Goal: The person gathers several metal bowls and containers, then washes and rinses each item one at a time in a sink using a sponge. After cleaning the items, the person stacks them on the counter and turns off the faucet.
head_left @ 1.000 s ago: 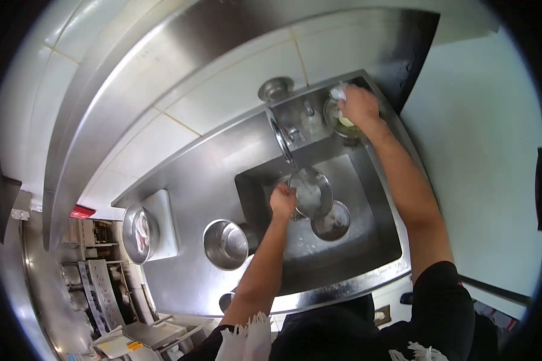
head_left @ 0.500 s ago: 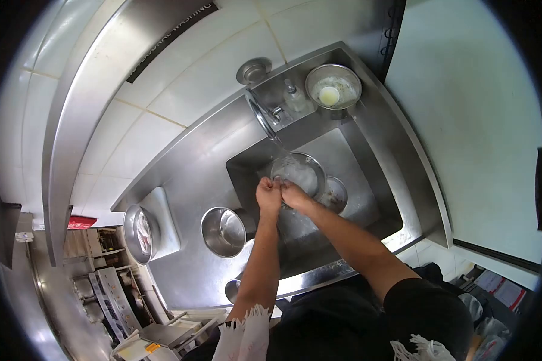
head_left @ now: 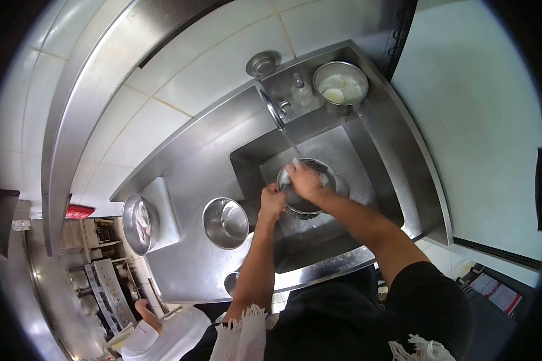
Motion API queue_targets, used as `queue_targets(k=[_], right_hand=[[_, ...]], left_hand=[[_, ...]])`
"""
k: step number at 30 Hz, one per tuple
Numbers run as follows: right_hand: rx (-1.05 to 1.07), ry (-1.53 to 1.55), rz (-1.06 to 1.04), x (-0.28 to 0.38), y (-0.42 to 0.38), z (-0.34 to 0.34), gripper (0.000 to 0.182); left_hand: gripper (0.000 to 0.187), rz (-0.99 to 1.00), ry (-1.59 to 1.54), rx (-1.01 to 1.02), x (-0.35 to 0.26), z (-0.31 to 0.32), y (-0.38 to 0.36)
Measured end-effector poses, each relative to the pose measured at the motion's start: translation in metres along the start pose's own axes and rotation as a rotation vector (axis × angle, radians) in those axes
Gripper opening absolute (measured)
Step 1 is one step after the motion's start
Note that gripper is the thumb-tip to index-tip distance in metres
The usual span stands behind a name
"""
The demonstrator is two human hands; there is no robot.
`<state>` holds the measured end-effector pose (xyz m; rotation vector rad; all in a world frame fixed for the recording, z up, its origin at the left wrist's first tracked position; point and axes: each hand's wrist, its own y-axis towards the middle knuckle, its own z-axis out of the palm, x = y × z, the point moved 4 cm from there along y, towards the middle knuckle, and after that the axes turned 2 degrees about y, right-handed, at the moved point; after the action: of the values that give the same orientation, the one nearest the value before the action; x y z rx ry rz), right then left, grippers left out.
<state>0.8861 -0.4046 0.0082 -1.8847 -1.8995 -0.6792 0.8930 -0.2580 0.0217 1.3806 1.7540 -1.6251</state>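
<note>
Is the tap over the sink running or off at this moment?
Running: a thin stream falls from the tap into the metal bowl held in the sink.

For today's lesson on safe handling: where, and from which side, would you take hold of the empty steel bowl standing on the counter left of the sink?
Grip the steel bowl by its rim, coming from above. It stands upright with its mouth open and nothing over it. Its smooth, rounded wall gives fingers little to catch, so pinch the rim, thumb outside and fingers inside, on the near edge, away from the sink.
</note>
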Motion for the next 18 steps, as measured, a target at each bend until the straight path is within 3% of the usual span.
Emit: queue_targets(k=[1,4,7,10,11,14,15,18], right_hand=[[-0.024,0.124,0.084,0.006,-0.006,0.007,0.035],[0.358,0.539,0.142,0.012,-0.027,0.032,0.036],[0.846,0.223,0.026,-0.001,-0.05,0.063,0.038],[0.937,-0.383,0.023,-0.03,-0.055,0.077,0.039],[0.738,-0.4,0.113,-0.056,-0.051,0.107,0.035],[0.36,-0.147,0.209,-0.038,-0.023,0.052,0.026],[0.255,-0.109,0.154,-0.042,-0.022,0.066,0.022],[0.282,0.315,0.269,-0.037,-0.035,0.104,0.025]], left_hand=[[0.009,0.013,-0.013,0.005,0.003,0.0,0.001],[0.004,0.071,-0.101,0.024,0.001,-0.012,0.002],[0.019,0.429,0.273,-0.117,0.031,-0.018,0.028],[0.026,0.381,0.311,-0.155,0.03,-0.007,0.009],[0.009,0.333,0.447,-0.116,0.029,-0.009,0.007],[0.007,0.143,0.258,-0.031,0.02,0.005,-0.012],[0.01,0.132,0.262,-0.006,0.021,0.004,-0.007],[0.011,0.092,0.203,0.074,0.01,0.007,-0.006]])
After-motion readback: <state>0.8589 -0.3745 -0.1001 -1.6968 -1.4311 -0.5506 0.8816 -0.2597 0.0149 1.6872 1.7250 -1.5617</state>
